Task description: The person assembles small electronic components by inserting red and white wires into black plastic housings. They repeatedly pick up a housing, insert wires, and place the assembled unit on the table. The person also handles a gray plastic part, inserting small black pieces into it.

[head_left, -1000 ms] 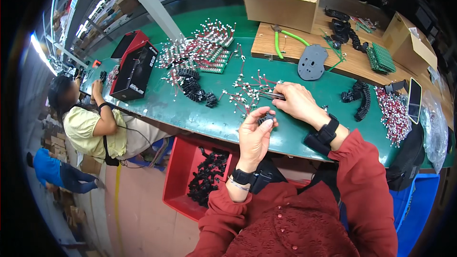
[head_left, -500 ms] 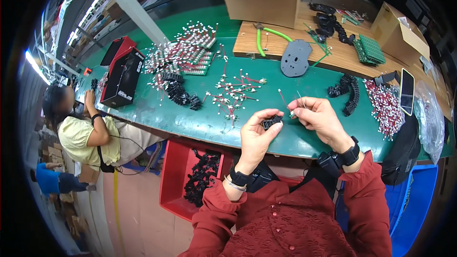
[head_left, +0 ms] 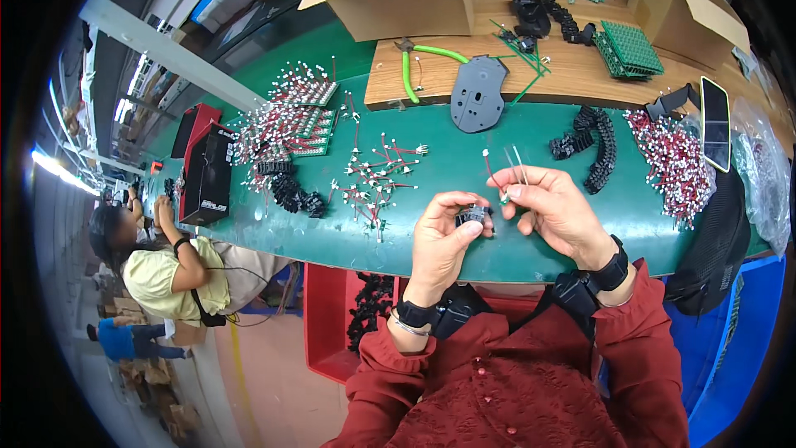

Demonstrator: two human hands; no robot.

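My left hand (head_left: 442, 241) is closed around a small black plastic part (head_left: 470, 216), pinched between thumb and fingers above the table's front edge. Just right of it, my right hand (head_left: 554, 209) pinches a small wired connector (head_left: 503, 197); its red lead rises to a white plug (head_left: 486, 153). Two thin metal prongs (head_left: 516, 164), like those of tweezers, stick up from the same fingers. Beyond my hands lies a loose group of red-and-white wired connectors (head_left: 377, 182). A curved strip of black parts (head_left: 604, 149) rests to the right.
Wired green boards (head_left: 311, 129) are heaped at left, near a black box (head_left: 207, 174). Green-handled cutters (head_left: 408, 75) and a grey plate (head_left: 479, 93) lie by a wooden board. More connectors (head_left: 670, 170) and a phone (head_left: 715, 124) are at right. A red bin (head_left: 327, 323) stands below; a co-worker (head_left: 170, 270) sits at left.
The view has turned, so the table's things appear farther left. My hands are a little farther apart, and both metal prongs now show beside the red lead.
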